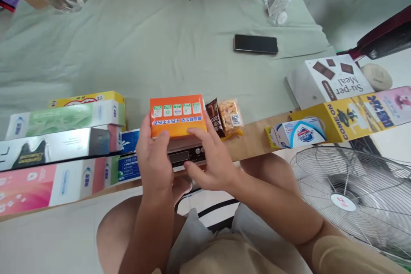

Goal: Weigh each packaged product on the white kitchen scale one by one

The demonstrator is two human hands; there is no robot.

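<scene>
Both my hands are around an orange soap pack (pixel 178 115) with white and blue print, held just above or resting on a small kitchen scale (pixel 181 157); which of the two I cannot tell. My left hand (pixel 156 158) is closed on the pack's left side, thumb along its near edge. On the right side my right hand (pixel 213 154) grips it, one finger across the front edge and the thumb by the scale's dark display. Just right of the pack lie a brown cocoa snack packet (pixel 214 116) and a clear packet of yellowish snack (pixel 230 116).
Several cartons, including a pink one (pixel 28 184), are stacked at left. A yellow carton (pixel 340 122), a white soap box (pixel 300 132) and a Su-per Meal box (pixel 342 79) stand right. A phone (pixel 256 44) and plastic bottles (pixel 276 2) lie farther back. A fan (pixel 343 201) is at lower right.
</scene>
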